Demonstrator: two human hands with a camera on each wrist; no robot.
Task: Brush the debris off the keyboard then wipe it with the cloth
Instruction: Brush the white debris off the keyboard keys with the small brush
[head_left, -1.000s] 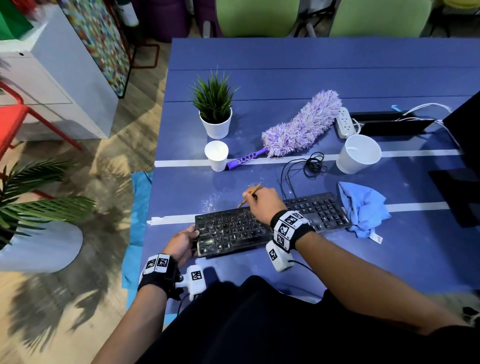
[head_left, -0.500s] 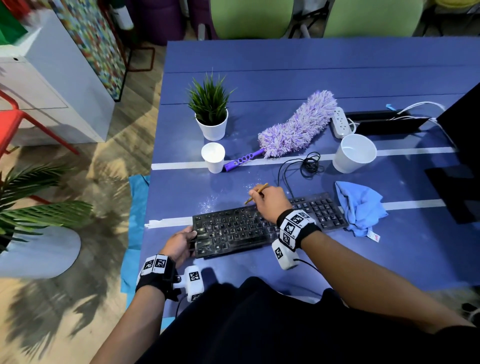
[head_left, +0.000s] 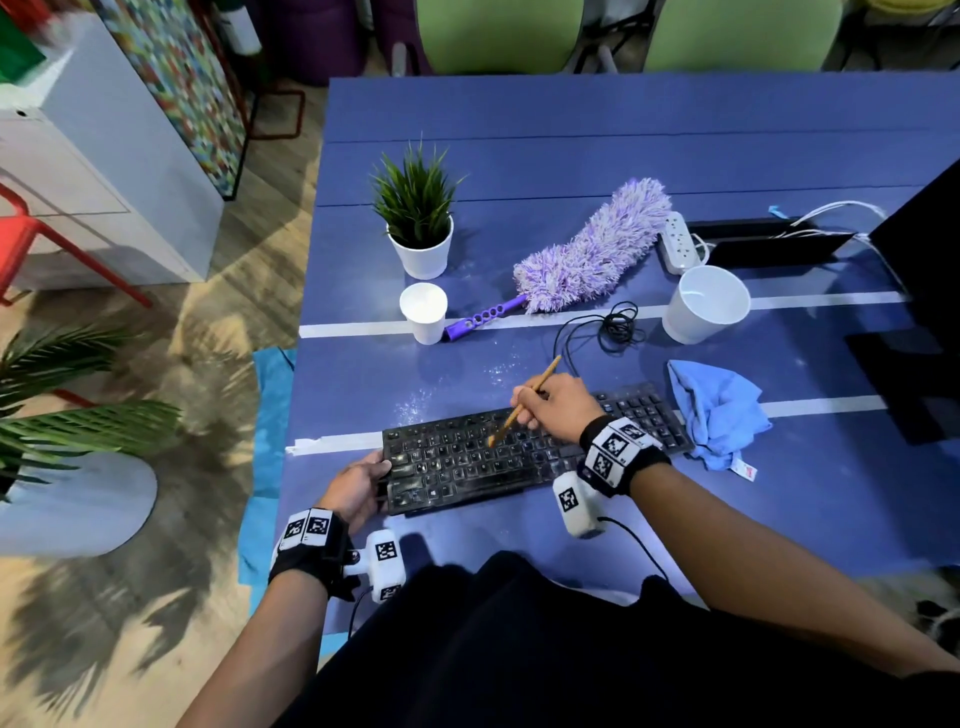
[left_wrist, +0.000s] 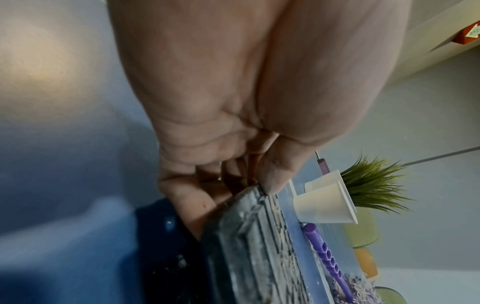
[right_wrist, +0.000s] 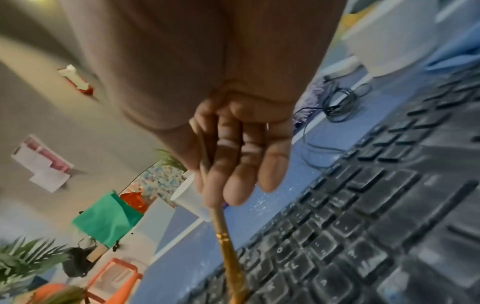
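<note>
From the head camera, a flat black keyboard (head_left: 535, 454) lies on the blue table (head_left: 571, 130), its near left keys greyed with pale dust and a scatter of white specks on the table just behind it. The left hand (head_left: 358, 491) grips the keyboard's left end. The right hand (head_left: 553, 402) pinches a thin wooden brush (head_left: 522, 402), tilted, its lower tip down on the upper key rows. A crumpled light-blue cloth (head_left: 719, 413) lies at the keyboard's right end.

The left wrist camera shows fingers (left_wrist: 182, 197) curled under the dusty grey edge of the keyboard (left_wrist: 249, 246), thumb on top.

The right wrist camera shows fingers (right_wrist: 241, 164) closed round the brush's handle (right_wrist: 226, 236), which has a gold ferrule; the keys (right_wrist: 363, 226) below are filmed with whitish powder.
</note>
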